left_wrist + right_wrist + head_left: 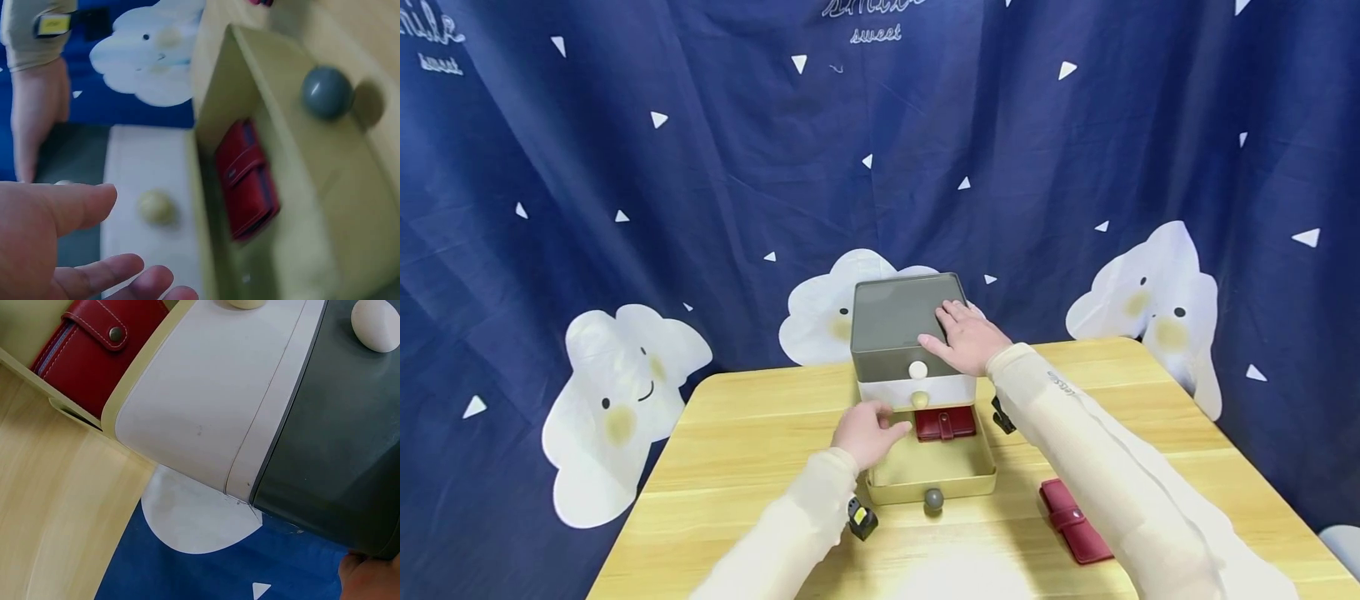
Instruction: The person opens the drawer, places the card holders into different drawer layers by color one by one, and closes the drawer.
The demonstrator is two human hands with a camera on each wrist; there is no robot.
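Observation:
A small drawer box (895, 312) with a grey top stands on the table. Its bottom drawer (917, 493), yellowish with a grey knob (933, 499), is pulled out. Inside that drawer, toward the back, lies a red wallet (945, 423) with a snap strap. My right hand (966, 337) rests on the right side of the box's top, fingers spread. Above the drawer's left side is my left hand (867, 433), its fingers relaxed and holding nothing. In the left wrist view, the thumb and fingertips are apart, near the white drawer's cream knob (156, 207).
Another red wallet (1075, 521) lies on the wooden table (760, 442) to the right, partly beneath my right forearm. A dark blue curtain (737, 150) with clouds and triangles hangs behind the table.

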